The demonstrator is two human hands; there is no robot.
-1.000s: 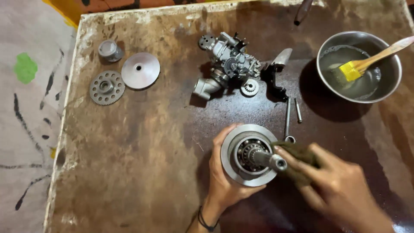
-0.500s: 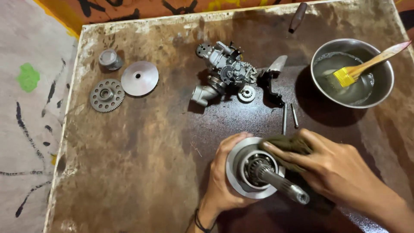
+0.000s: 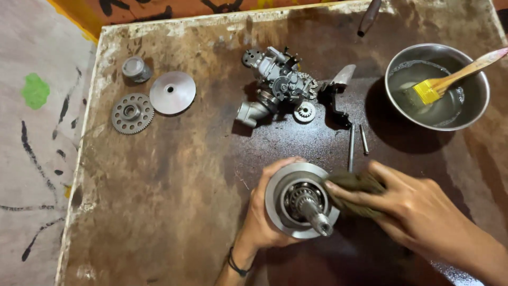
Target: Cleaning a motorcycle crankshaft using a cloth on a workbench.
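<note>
My left hand grips a round grey metal pulley disc from its left side, holding it above the brown table. A splined shaft sticks up out of the disc's middle. My right hand presses a dirty olive rag against the disc's right rim, fingertips touching the metal.
A carburettor lies at the table's centre back with a black bracket and two thin pins beside it. A steel bowl holds liquid and a yellow brush. A perforated gear, a smooth disc and a small cap sit at the left.
The right hand with the rag has shifted from the shaft to the disc's right rim. The shaft now shows bare, and the view has drifted slightly.
</note>
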